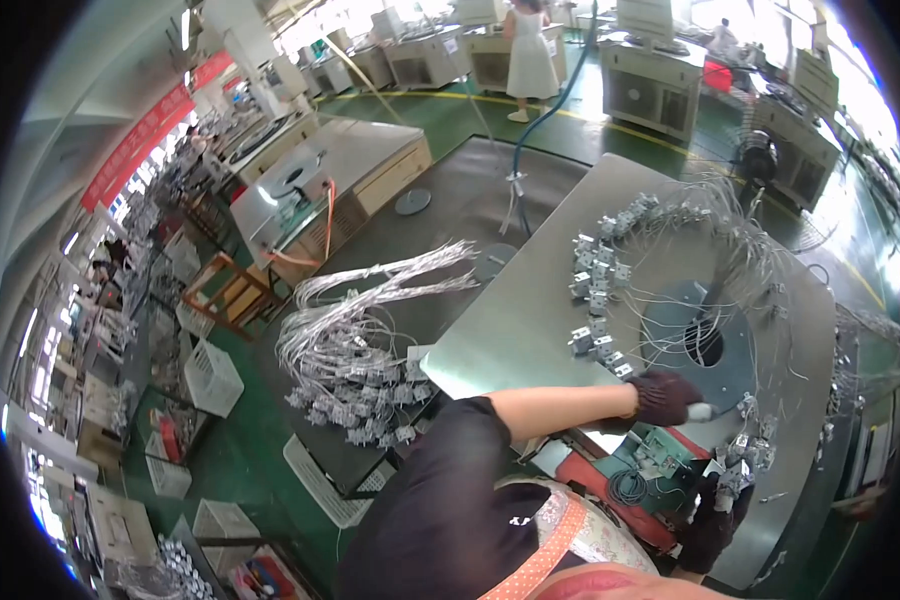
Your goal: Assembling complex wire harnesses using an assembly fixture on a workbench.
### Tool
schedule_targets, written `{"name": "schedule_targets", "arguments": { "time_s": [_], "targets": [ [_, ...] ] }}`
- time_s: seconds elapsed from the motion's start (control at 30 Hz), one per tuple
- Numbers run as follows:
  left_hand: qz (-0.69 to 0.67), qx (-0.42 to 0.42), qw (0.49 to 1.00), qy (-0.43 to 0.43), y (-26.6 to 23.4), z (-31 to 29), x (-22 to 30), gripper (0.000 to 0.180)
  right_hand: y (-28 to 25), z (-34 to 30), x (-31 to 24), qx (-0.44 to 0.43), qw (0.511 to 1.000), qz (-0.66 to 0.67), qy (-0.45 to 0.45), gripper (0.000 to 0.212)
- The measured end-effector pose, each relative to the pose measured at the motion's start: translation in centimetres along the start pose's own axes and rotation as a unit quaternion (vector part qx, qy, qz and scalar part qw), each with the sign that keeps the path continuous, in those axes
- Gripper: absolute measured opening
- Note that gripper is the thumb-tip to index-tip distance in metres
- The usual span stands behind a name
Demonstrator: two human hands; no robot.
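My left hand (662, 398), in a dark knitted glove with a pale fingertip, reaches over the near edge of a round grey plate (715, 375) with a dark central hole. Its fingers are drawn together, and what they hold, if anything, is too small to make out. At the lower right, my right hand (712, 522), also dark-gloved, is closed around small silver metal blocks with thin wires (738, 468). More wired metal blocks (596, 285) stand in a curved row on the metal tabletop (530, 300). Their pale wires (745, 250) sweep across the plate.
A green metal fixture (662, 455) and a coiled dark cable (627, 487) sit close below my left hand. A large heap of wired blocks (360, 390) lies on the dark table to the left. White crates (213, 377) stand on the green floor. A person (532, 55) stands far off.
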State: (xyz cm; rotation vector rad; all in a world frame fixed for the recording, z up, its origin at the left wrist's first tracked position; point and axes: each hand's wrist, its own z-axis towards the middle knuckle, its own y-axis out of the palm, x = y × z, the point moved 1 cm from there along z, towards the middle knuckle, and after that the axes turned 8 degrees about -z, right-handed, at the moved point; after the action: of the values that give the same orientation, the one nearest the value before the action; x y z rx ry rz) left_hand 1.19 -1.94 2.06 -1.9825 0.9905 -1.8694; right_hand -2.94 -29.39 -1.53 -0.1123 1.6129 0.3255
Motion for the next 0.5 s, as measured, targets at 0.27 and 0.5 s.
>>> {"name": "schedule_targets", "arguments": {
  "time_s": [0.27,0.5],
  "targets": [
    [-0.153,-0.064,0.985,0.049,2.8,-0.1,1.7,0.044,4.3,-2.0,-1.3,-0.001,0.994,-0.103,-0.045,0.058],
    [-0.153,-0.039,0.986,0.046,5.5,1.4,0.6,0.028,2.9,-1.4,-0.5,-0.091,0.95,-0.25,-0.164,0.064]
  ]
}}
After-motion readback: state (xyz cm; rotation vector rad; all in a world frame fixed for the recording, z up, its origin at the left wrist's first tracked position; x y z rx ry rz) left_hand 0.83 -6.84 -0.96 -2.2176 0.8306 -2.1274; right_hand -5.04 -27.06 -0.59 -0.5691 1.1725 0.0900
